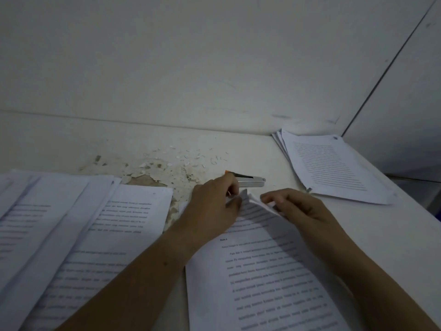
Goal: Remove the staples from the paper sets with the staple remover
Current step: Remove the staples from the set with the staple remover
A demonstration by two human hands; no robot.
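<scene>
The paper set (274,271) is lying on the white table (286,158) directly in front of the person, and its top corner is being lifted and spread apart. One layer of that corner is being pinched between the thumb and fingers of the left hand (212,206). The other, folded-up layer is being gripped by the curled fingers of the right hand (296,211).

The staple remover (253,181), a silver metal bar with an orange tip, is lying on the table just beyond the left hand and is being partly hidden by its fingers. Whether it is being touched cannot be told.

Lines of printed text are being shown on the top sheet, but they are too blurred to read. A short bold heading near the left margin seems to begin with "Data".

Small paper scraps and bent staples (188,156) are lying scattered farther back, where the tabletop coating is peeling. Overlapping printed stacks (71,235) are resting to the left of the set. Another printed stack (334,168) is sitting at the far right, near the wall (214,68). No brand or label is being made out anywhere.
</scene>
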